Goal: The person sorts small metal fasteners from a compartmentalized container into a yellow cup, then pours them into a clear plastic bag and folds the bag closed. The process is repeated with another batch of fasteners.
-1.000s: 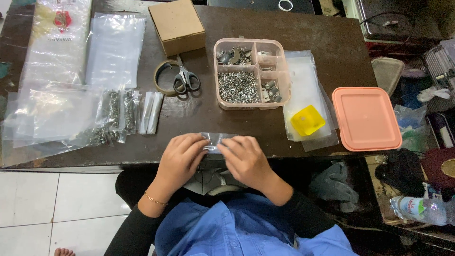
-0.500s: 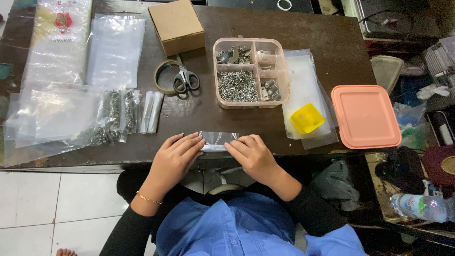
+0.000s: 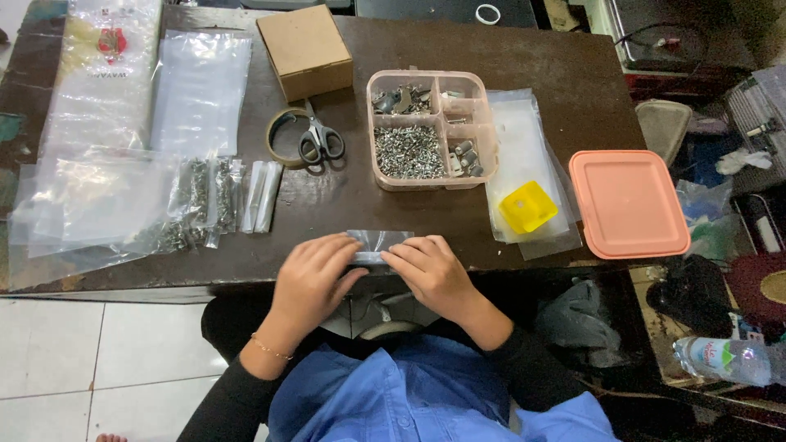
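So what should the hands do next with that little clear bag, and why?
Probably press along the small clear bag to close it. Both the left hand and right hand pinch it flat at the table edge, away from the tray of screws.

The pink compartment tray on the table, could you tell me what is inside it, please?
The pink compartment tray holds small metal screws in its largest section and mixed metal fittings in the others. What lies beneath the piles is covered.
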